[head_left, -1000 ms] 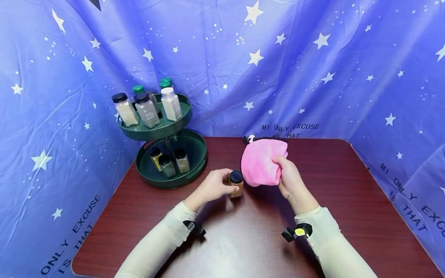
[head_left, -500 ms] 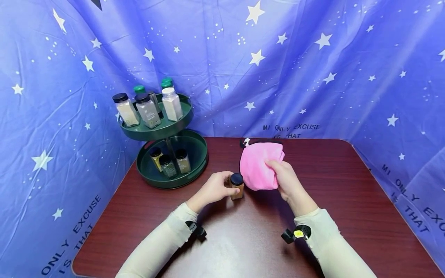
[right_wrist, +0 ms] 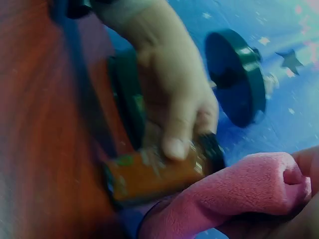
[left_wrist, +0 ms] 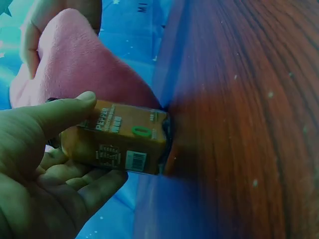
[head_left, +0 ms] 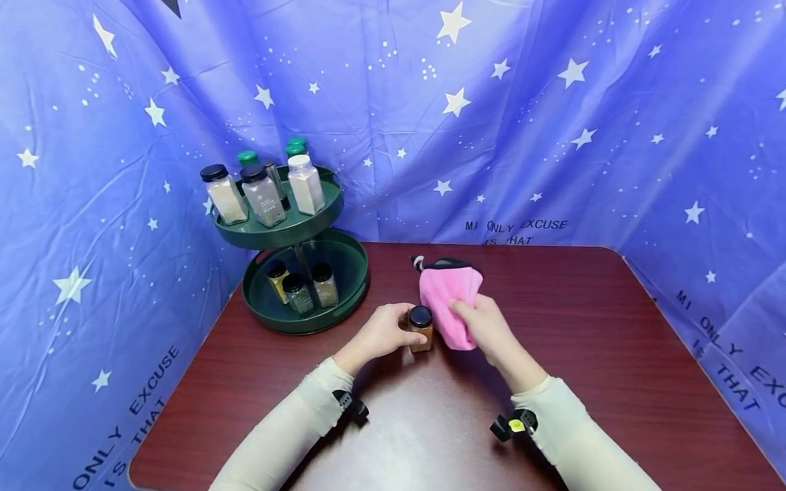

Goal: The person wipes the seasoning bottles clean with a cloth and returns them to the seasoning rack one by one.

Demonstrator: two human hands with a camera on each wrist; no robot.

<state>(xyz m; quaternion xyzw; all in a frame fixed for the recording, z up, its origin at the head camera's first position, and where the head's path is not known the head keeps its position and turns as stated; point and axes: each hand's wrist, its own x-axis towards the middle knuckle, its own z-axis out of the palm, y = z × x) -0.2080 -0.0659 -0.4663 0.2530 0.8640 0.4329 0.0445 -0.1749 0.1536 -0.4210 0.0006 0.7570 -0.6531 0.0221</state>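
My left hand [head_left: 382, 334] grips a small square spice jar [head_left: 421, 335] with a black lid, thumb on one side and fingers on the other. Orange-brown powder fills the jar, and "PEPPER" can be read on its label in the left wrist view. The jar is upright, its base right at the tabletop. Beside it on the right, my right hand [head_left: 491, 333] pinches a folded pink plush cloth [head_left: 443, 300] with a black edge and a small black-and-white loop at its far corner. In the right wrist view the cloth [right_wrist: 239, 191] overlaps the jar's side.
A green two-tier round rack [head_left: 279, 237] stands at the back left. Several jars, including a white-capped jar [head_left: 306, 185], are on its upper tier; black-lidded jars [head_left: 298, 294] sit on the lower. A starry blue curtain [head_left: 393, 123] surrounds the dark red table [head_left: 583, 327].
My right hand has brought the cloth left and closer to me, against the jar's side, and the cloth now looks narrower. The left hand with the jar has barely shifted.
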